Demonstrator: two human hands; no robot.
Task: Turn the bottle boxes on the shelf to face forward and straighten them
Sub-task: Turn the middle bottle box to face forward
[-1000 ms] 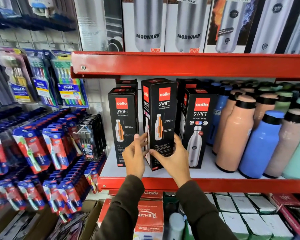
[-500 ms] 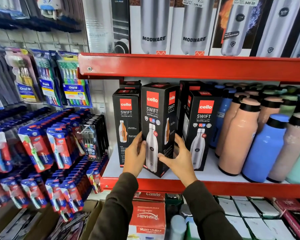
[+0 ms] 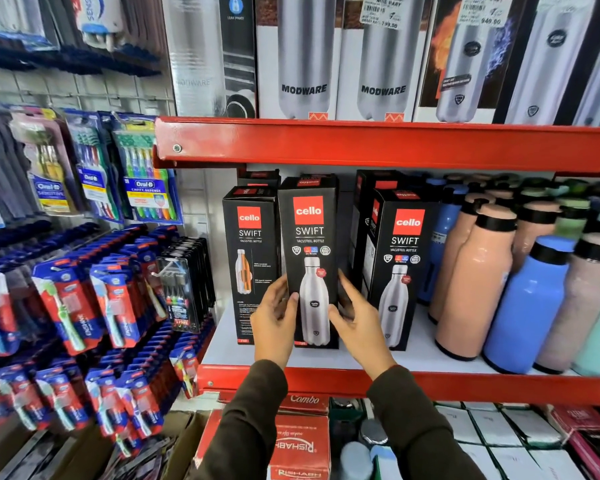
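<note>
Three black Cello Swift bottle boxes stand in the front row on the white shelf (image 3: 416,356). The middle box (image 3: 309,237) stands upright with its steel-bottle front face toward me. My left hand (image 3: 274,320) presses its left edge and my right hand (image 3: 357,323) holds its right edge. The left box (image 3: 250,251) shows a face with a small orange and steel bottle and text. The right box (image 3: 400,265) shows its front face, turned slightly. More black boxes stand behind them, mostly hidden.
Peach, blue and pale green loose bottles (image 3: 478,282) crowd the shelf's right side. A red shelf edge (image 3: 378,143) hangs above, carrying Modware boxes (image 3: 303,57). Toothbrush packs (image 3: 94,306) hang at left. Red Rishabh cartons (image 3: 298,445) and white boxes sit below.
The middle box has been rotated between my hands from its side face to its steel-bottle front face, and now stands square beside the left box.
</note>
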